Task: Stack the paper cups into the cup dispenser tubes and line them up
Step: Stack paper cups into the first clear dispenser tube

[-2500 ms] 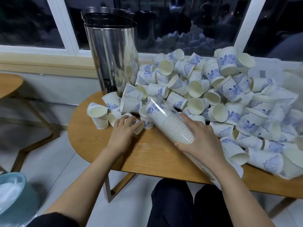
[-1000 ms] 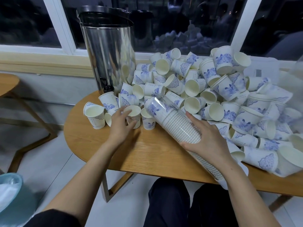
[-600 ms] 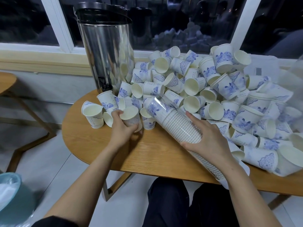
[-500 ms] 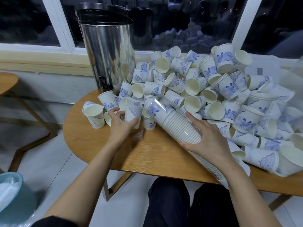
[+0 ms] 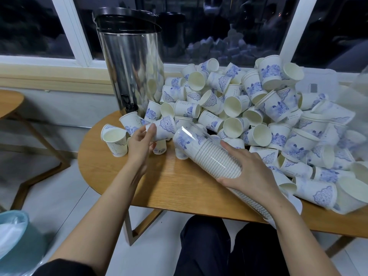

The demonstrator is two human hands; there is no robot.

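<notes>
**Step in hand: one cup is brought to the tube**

A single cup (image 5: 162, 128) is pinched on its side between the thumb and fingers of the left hand (image 5: 140, 144), above the table (image 5: 169, 186) and just beside the open end of the tube (image 5: 207, 154). The tube is clear and lies tilted, its open end raised towards the upper left. It is gripped near its middle by the right hand (image 5: 251, 172), whose fingers are curled over it.

The next move is judged to be insertion. The cup must be turned to match the nested stack and aligned with the tube opening. Which end of the cup leads cannot be told.

**Containers**

- Tube: a nested row of cups reaches nearly to the open end.
- Pile (image 5: 258, 116): many loose cups remain heaped behind, so most of the task is judged outstanding.
- Urn (image 5: 131, 62): lidded, contents hidden.
- Bin (image 5: 14, 232): bag-lined, contents unclear.
</notes>
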